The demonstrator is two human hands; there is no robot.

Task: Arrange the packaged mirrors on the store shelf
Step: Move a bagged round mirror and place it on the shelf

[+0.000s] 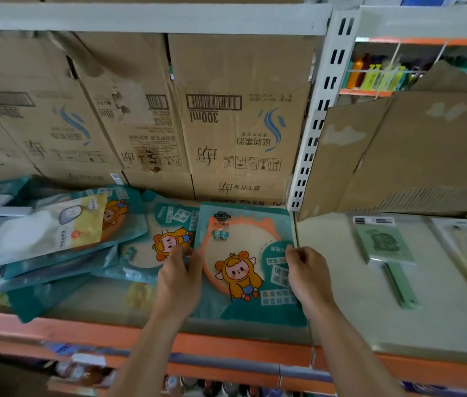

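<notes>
Teal mirror pack flat, long axis rearward, top away — left hand, right hand pinch sides.

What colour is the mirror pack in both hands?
Teal mirror pack, with an orange ring and a yellow cartoon figure; head view.

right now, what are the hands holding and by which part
The left hand grips the teal packaged mirror by its left edge, the right hand by its right edge, both near mid-height.
</notes>
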